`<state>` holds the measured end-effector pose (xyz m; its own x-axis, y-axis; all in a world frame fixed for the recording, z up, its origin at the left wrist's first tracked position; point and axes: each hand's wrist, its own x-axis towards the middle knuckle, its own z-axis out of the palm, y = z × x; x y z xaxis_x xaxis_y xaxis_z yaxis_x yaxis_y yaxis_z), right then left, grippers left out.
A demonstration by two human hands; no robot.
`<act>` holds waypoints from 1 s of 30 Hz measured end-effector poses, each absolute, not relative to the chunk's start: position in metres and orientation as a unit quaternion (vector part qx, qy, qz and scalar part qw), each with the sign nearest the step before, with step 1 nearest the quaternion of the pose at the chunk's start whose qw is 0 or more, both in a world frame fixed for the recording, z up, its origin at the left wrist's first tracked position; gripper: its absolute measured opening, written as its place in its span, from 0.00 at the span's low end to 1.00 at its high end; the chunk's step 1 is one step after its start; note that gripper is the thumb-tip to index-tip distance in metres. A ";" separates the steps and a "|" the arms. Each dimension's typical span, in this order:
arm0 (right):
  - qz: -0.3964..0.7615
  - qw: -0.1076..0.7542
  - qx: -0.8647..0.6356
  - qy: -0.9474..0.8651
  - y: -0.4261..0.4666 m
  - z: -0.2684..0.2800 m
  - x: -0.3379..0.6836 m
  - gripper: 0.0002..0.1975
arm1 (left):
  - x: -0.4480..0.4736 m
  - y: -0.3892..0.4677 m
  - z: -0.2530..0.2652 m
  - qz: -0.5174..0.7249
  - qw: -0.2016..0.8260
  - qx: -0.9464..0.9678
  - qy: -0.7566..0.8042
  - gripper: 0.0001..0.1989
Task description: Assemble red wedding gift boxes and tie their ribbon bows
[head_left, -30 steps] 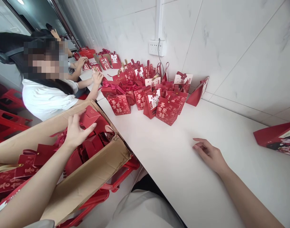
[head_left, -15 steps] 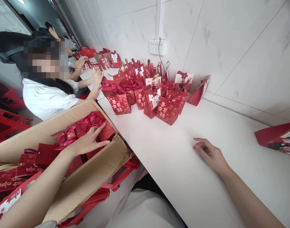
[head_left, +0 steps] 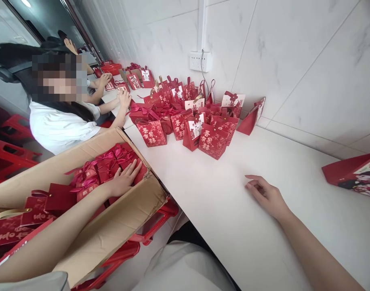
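My left hand (head_left: 126, 180) reaches into the cardboard box (head_left: 118, 232), fingers spread and palm down. It lies on red gift boxes near the box's right corner and grips nothing that I can see. Beside it are red gift boxes with magenta ribbon bows (head_left: 106, 163). My right hand (head_left: 268, 197) rests on the white table (head_left: 227, 202), fingers loosely bent and nothing in them. Beyond it stands a group of red candy boxes with gold lettering (head_left: 213, 141). Their handles are small loops.
Another person in a white top (head_left: 60, 127) sits at the left, hands (head_left: 124, 98) on the table's far part. One red box (head_left: 354, 173) stands at the right edge. Red stools (head_left: 13, 155) are on the floor. A socket strip (head_left: 200, 61) hangs on the tiled wall.
My left hand has moved slightly right and flattened onto the gift boxes, its fingers now closer together. My right hand has hardly moved.
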<state>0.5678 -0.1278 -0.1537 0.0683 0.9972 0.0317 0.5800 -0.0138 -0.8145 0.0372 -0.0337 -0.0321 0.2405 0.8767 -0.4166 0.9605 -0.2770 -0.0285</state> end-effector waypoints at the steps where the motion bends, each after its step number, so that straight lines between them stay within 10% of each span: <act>1: 0.305 0.345 -0.644 -0.611 -0.128 -0.153 0.567 0.18 | 0.036 -0.032 -0.027 -0.166 0.133 0.782 0.586 0.45; 11: 0.311 0.365 -0.612 -0.629 -0.121 -0.149 0.561 0.16 | 0.099 -0.112 0.061 0.234 0.042 0.778 0.582 0.21; 21: 0.236 0.411 -0.571 -0.670 -0.109 -0.143 0.561 0.13 | 0.309 -0.074 -0.004 0.169 0.436 0.847 0.252 0.13; 30: -0.066 0.666 -0.618 -0.413 -0.079 -0.122 0.632 0.17 | 0.423 0.017 -0.105 0.259 0.394 0.849 0.239 0.13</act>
<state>0.6316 -0.0788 -0.1224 0.6495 0.4232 0.6317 0.5981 0.2287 -0.7681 0.4227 0.0173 -0.1054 0.7518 0.6093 0.2520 0.2012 -0.5760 0.7923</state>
